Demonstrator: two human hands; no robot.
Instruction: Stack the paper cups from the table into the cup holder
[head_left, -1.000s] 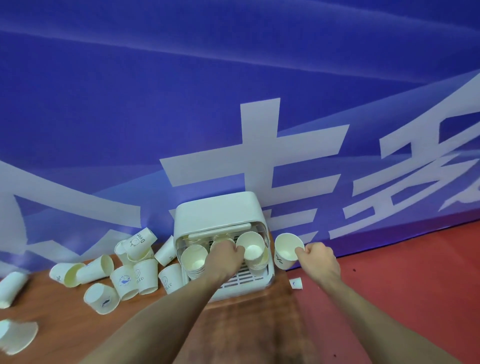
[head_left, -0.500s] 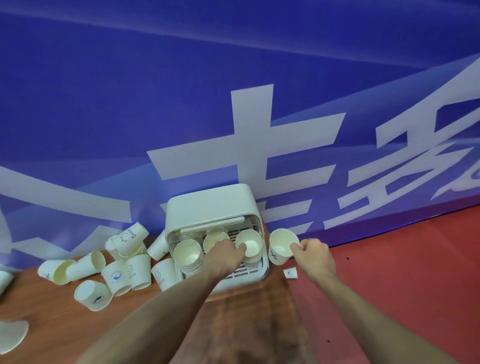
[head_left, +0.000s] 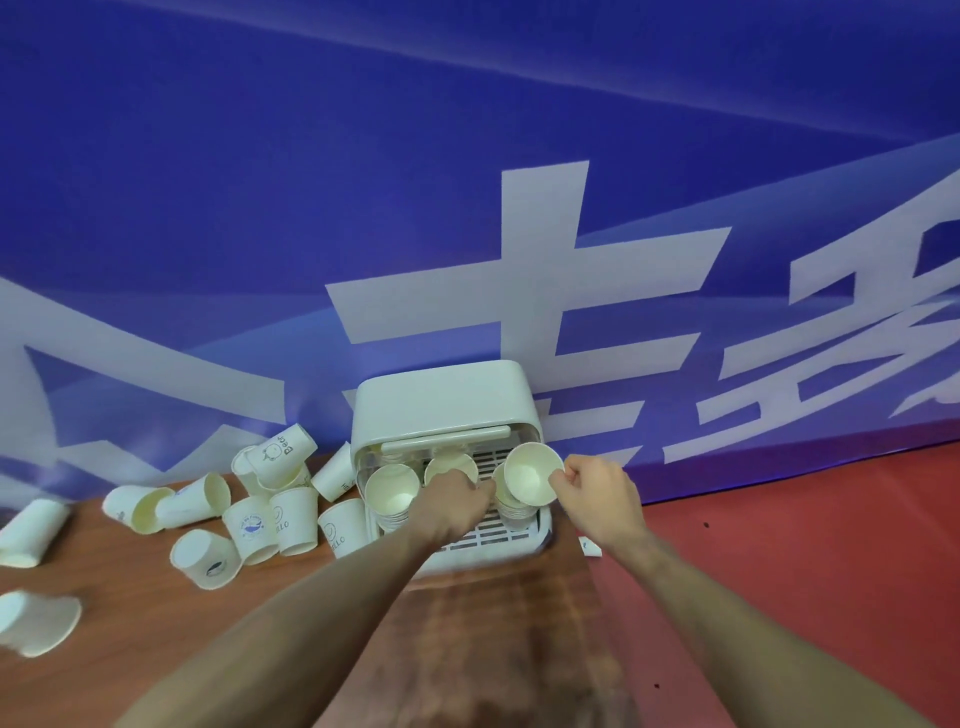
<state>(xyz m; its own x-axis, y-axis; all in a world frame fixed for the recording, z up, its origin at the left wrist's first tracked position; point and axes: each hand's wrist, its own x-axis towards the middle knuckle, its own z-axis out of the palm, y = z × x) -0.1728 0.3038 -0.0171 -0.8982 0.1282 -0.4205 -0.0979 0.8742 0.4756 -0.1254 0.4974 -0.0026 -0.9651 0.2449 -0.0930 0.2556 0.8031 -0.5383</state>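
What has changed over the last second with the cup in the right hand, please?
The right hand has carried its pinched paper cup leftward from beside the cup holder to over the right-hand stack inside. The left hand stays in the holder; the loose cups on the table lie unmoved.

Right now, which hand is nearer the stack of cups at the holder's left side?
Left. The left hand sits just right of that stack of cups; the right hand is farther right, pinching a single cup.

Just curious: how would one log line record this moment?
right hand pinches cup over holder | left hand inside holder
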